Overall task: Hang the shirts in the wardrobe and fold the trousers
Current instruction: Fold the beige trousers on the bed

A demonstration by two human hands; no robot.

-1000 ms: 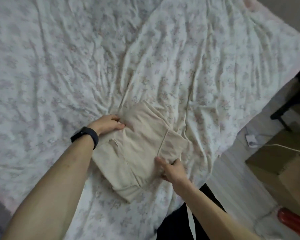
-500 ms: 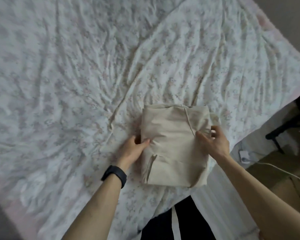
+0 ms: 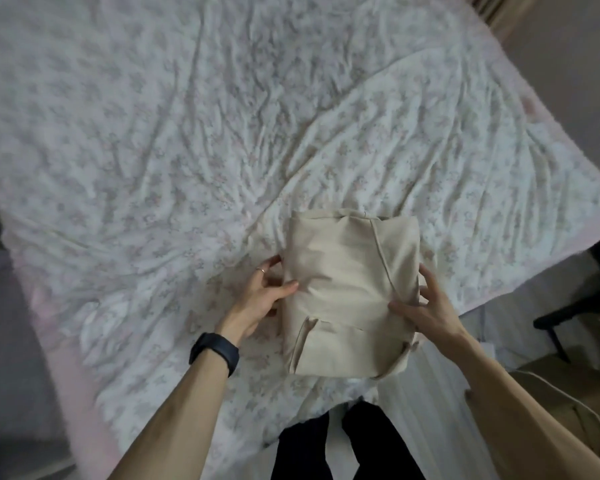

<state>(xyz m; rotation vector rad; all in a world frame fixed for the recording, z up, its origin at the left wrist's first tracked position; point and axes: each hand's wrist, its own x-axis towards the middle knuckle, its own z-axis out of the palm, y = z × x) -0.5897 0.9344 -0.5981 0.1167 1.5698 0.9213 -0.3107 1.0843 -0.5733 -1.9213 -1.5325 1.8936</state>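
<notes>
A pair of beige trousers (image 3: 347, 289), folded into a compact rectangle, lies on the bed (image 3: 153, 150) near its front right corner. My left hand (image 3: 264, 292) grips the bundle's left edge, thumb on top and fingers tucked under the fabric. My right hand (image 3: 426, 306) holds the right edge the same way, thumb pressing on the top layer and fingers round the side. A black band sits on my left wrist. No shirt or wardrobe is in view.
The bed is covered by a wrinkled white floral sheet with a pink edge. A black chair leg (image 3: 568, 306) and a white cable (image 3: 548, 389) are on the floor at right. My dark trouser legs (image 3: 347, 445) stand at the bed's edge.
The folded trousers were turned from a slanted position to square with me and shifted right toward the bed's corner. Both hands moved from pressing on the bundle to gripping its two sides.
</notes>
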